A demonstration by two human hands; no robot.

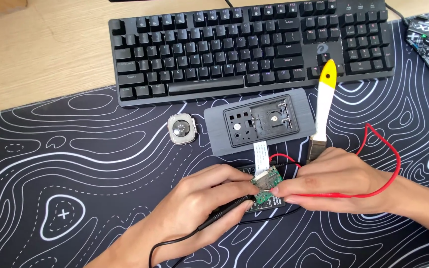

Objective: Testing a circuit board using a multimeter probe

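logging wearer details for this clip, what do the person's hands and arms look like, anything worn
Both the left hand and right hand are bare: no gloves, rings or watch show. Both forearms are uncovered as far as the frame edge, with no sleeve in view. Fingernails look short and unpainted. No markings are visible.

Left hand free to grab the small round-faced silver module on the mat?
Probably not as is: the left hand holds a black probe against the small green circuit board. The silver module lies unobstructed nearby on the mat.
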